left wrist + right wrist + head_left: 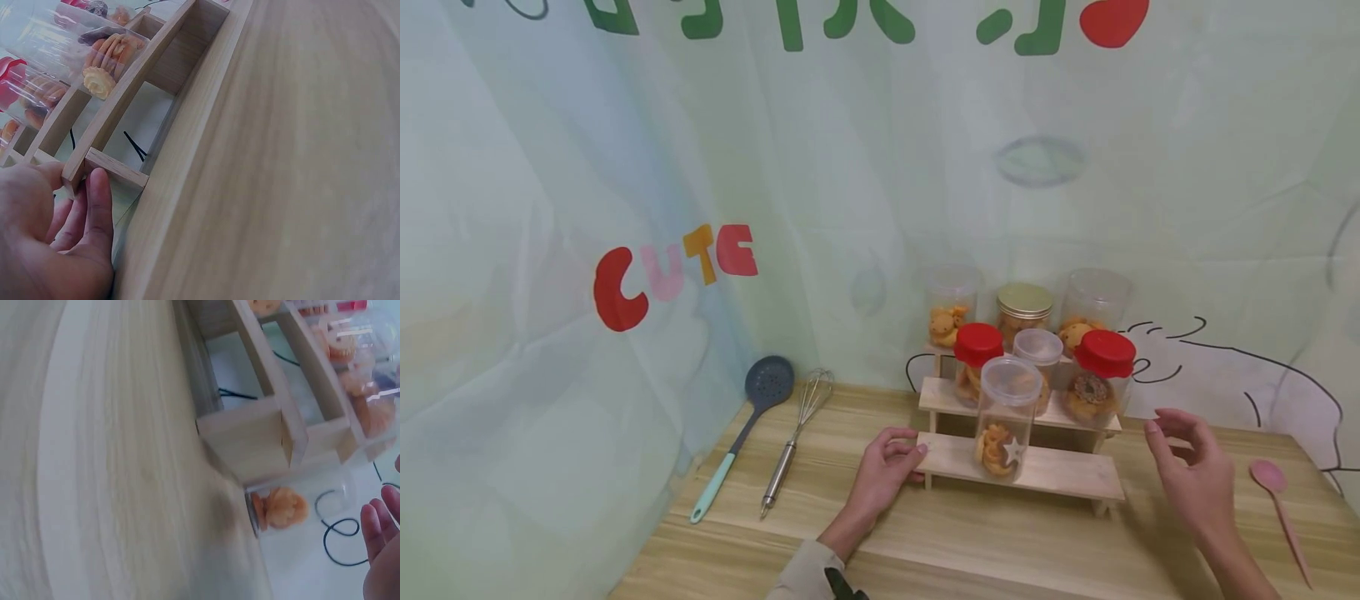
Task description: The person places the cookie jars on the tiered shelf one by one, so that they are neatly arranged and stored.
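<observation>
My left hand (883, 471) pinches the left end of the lowest step of a tiered wooden display rack (1067, 472), thumb on top and fingers beneath. On that step stands a clear jar (1007, 400) of biscuits with a translucent lid. Behind it, the middle step carries a red-lidded jar (977, 346), a clear-lidded jar (1038, 346) and a red-lidded jar with a doughnut (1102, 354). A gold-lidded jar (1025, 302) stands between two clear jars on the top step. My right hand (1198, 475) hovers right of the rack, fingers loosely bent, holding nothing.
To the left lie a slotted skimmer (737, 442) with a mint handle and a metal whisk (790, 450). A pink spoon (1273, 483) lies at the far right. A printed curtain (850, 167) hangs behind the wooden table (1000, 542).
</observation>
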The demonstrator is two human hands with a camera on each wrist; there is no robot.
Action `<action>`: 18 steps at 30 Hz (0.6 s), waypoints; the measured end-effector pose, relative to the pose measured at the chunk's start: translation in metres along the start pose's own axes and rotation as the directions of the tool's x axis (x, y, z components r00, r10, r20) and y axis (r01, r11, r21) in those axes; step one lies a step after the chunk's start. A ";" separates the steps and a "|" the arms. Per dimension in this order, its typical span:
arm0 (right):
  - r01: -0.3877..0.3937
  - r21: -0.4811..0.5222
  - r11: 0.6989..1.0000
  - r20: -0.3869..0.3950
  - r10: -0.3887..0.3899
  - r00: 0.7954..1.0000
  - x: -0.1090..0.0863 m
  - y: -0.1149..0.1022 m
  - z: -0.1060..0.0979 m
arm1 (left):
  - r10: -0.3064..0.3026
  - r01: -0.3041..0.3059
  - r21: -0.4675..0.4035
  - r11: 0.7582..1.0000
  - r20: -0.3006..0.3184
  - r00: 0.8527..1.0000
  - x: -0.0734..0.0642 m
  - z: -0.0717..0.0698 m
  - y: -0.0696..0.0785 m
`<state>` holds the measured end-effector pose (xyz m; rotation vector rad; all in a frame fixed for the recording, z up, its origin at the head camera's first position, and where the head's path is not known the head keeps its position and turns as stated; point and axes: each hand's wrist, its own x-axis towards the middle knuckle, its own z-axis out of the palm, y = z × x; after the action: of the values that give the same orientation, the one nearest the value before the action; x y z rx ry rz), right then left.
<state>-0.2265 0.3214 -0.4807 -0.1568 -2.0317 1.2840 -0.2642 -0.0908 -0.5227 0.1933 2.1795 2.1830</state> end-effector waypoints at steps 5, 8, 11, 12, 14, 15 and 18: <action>-0.026 -0.012 1.000 0.036 0.027 0.999 0.004 0.009 -0.002 | 0.004 -0.004 -0.003 1.000 0.000 1.000 0.000 0.000 0.000; -0.002 -0.014 1.000 0.072 0.003 0.997 0.008 0.013 -0.002 | 0.007 -0.007 0.001 1.000 0.000 1.000 0.000 0.000 0.000; 0.008 -0.044 0.999 0.118 -0.003 0.993 0.012 0.018 -0.001 | 0.008 -0.008 0.004 1.000 -0.001 1.000 0.000 0.000 0.000; 0.012 -0.056 0.998 0.136 -0.004 0.991 0.013 0.020 0.000 | 0.008 -0.008 0.003 1.000 -0.001 1.000 0.000 0.000 0.001; 0.013 -0.086 0.996 0.175 0.003 0.985 0.016 0.023 0.000 | 0.009 -0.009 0.000 1.000 0.000 1.000 0.000 0.000 0.001; 0.013 -0.096 0.995 0.196 0.006 0.981 0.018 0.025 0.001 | 0.003 -0.003 -0.004 1.000 -0.001 1.000 0.000 0.000 0.001; 0.007 -0.137 0.991 0.256 0.029 0.966 0.025 0.029 0.003 | -0.002 0.002 -0.004 1.000 0.002 1.000 0.000 0.001 0.001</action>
<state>-0.2537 0.3451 -0.4930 -0.0668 -2.3455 1.2232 -0.2643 -0.0900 -0.5214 0.1930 2.1732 2.1858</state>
